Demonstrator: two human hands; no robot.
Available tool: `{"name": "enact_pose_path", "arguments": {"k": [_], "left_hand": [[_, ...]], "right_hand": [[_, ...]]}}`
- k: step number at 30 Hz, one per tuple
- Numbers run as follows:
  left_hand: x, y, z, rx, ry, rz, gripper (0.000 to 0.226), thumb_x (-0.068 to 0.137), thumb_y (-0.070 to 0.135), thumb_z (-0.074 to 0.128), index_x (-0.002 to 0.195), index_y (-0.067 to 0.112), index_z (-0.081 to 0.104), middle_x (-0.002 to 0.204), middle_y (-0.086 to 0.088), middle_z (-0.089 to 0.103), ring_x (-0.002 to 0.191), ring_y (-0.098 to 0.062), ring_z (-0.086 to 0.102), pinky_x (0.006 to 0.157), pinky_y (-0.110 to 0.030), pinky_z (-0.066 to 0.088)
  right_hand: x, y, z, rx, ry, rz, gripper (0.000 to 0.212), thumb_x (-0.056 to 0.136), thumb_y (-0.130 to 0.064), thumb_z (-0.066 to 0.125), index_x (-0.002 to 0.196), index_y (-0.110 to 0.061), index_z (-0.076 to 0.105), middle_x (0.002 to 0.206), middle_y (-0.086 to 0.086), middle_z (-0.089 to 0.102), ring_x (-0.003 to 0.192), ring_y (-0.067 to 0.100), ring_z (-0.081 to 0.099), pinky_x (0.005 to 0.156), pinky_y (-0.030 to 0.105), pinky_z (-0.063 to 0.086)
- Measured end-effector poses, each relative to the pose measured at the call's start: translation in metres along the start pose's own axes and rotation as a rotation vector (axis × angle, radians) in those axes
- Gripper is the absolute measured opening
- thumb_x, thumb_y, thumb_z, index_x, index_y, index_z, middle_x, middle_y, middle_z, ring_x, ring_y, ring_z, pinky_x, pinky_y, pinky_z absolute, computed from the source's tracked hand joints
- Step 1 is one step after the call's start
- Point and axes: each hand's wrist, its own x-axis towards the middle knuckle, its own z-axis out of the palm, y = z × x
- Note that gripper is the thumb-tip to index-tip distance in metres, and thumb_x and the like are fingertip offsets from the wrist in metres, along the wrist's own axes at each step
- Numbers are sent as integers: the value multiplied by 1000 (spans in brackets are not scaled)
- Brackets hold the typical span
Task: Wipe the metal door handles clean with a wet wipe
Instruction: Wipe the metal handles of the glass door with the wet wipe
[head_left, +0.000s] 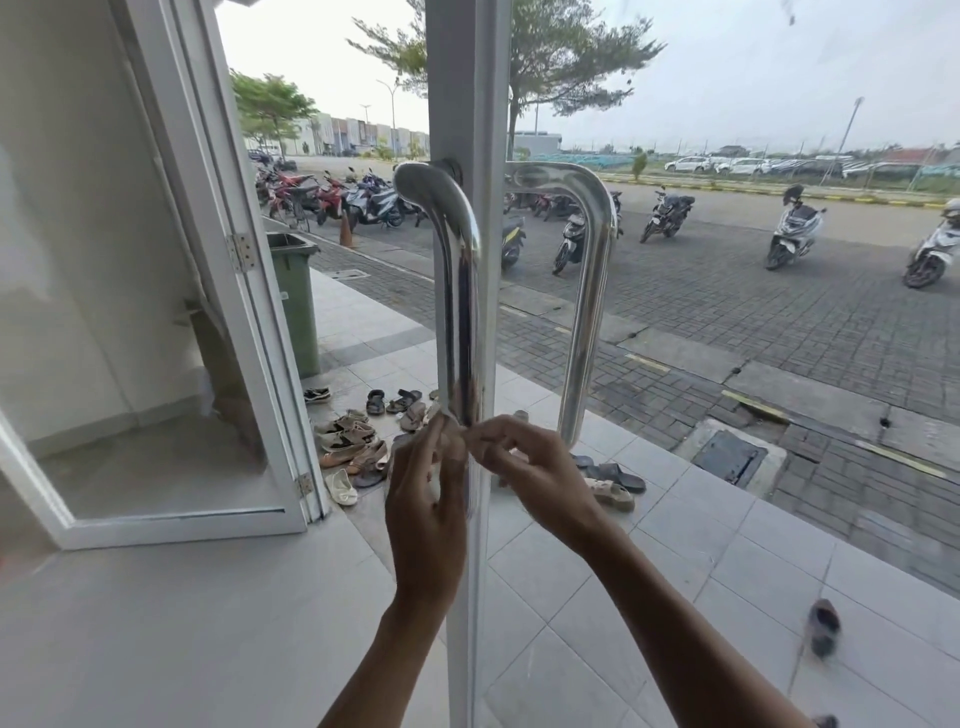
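Your left hand (423, 499) and right hand (524, 467) pinch something tiny, maybe the wipe, right at the near handle (460, 291). I think wiping has barely begun; the far handle (589, 312) waits beyond your grip.

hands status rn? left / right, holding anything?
Left hand: fingers pinched together at the near metal handle; a wipe can't be made out.
Right hand: fingers pinched at the same spot; contents can't be told.

Two polished metal door handles (460, 291) flank a white door frame (467, 104), with two hands, left hand (426, 499) and right hand (535, 467), raised before them. Outside: one green bin (296, 301), one orange cone (345, 231) and roughly a dozen scattered shoes (353, 441).
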Motion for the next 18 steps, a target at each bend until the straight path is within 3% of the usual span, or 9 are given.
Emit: {"name": "enact_pose_path", "arguments": {"k": [2,4,8,12,15,18], "left_hand": [[-6,-9,2,25,-39,-43,44,100,33,51,142,20,49,134,14,52,130,-8,50,103,-46,48],[-11,-17,5,35,-59,-86,50,97,35,50,143,18,49,134,13,52,132,-12,50,104,-47,47],[-17,-32,13,92,-84,-149,53,97,41,46,141,13,52,139,-1,58,134,-23,47,107,-50,41],[-20,-46,18,126,-79,-144,71,96,63,32,137,9,55,135,-7,61,129,-24,49,108,-39,39],[-24,-57,17,183,-73,-67,61,98,48,34,123,1,63,121,-14,66,116,-31,55,99,-42,45],[-32,-65,14,180,-54,-45,64,100,53,34,121,1,65,118,-11,67,113,-18,53,98,-29,43]], "right_hand": [[-3,6,0,73,1,76,16,88,-13,58,92,-14,73,86,-4,70,82,24,63,70,34,51],[-6,11,1,148,20,125,17,83,-12,55,88,-12,71,83,2,67,76,19,61,64,31,48],[-8,18,5,230,93,168,18,81,-11,52,90,-7,68,77,-2,64,69,11,59,57,25,46],[-9,22,7,247,149,163,16,89,-1,54,92,-9,67,77,0,62,66,12,59,56,26,45],[-10,27,9,249,173,178,17,93,3,54,93,-9,66,74,0,62,64,12,59,56,26,45],[-12,31,9,247,163,184,12,90,-5,55,93,-11,66,75,1,62,65,12,59,56,25,45]]}}
